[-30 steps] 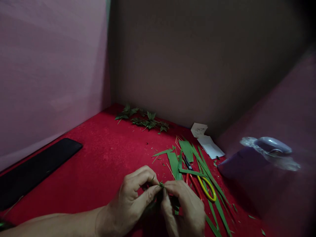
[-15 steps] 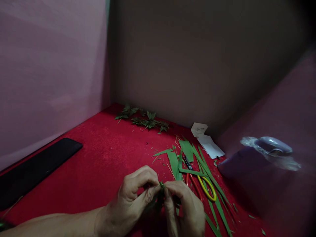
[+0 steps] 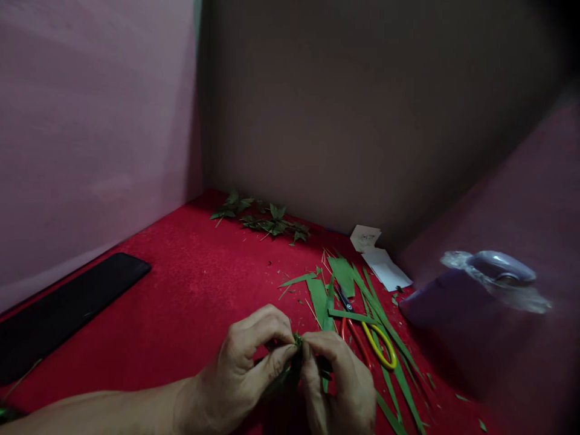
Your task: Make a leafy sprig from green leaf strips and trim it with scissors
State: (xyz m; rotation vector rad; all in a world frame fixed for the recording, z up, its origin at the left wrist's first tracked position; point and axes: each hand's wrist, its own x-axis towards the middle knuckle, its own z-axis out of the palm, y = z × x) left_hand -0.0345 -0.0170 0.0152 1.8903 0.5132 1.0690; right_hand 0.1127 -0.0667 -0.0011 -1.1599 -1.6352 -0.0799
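Observation:
My left hand (image 3: 254,362) and my right hand (image 3: 338,377) meet low in the middle of the view. Thumb and forefinger of each are pinched on a small dark green leafy piece (image 3: 297,342); most of it is hidden by the fingers and in shadow below them. Just right of my right hand lie scissors (image 3: 379,345) with one red and one yellow handle, partly under a green leaf strip (image 3: 353,316). Long green blades of leaf (image 3: 403,393) spread out around the scissors.
Leafy sprigs (image 3: 276,223) lie at the back of the red cloth (image 3: 194,290). Folded white papers (image 3: 386,269) rest near the back wall. A long black object (image 3: 77,308) is at left, a purple item with clear plastic wrap (image 3: 498,272) at right. Leaf scraps are scattered about.
Both hands stay almost where they were, still pinching the green piece; the left thumb has shifted slightly. Everything else looks the same.

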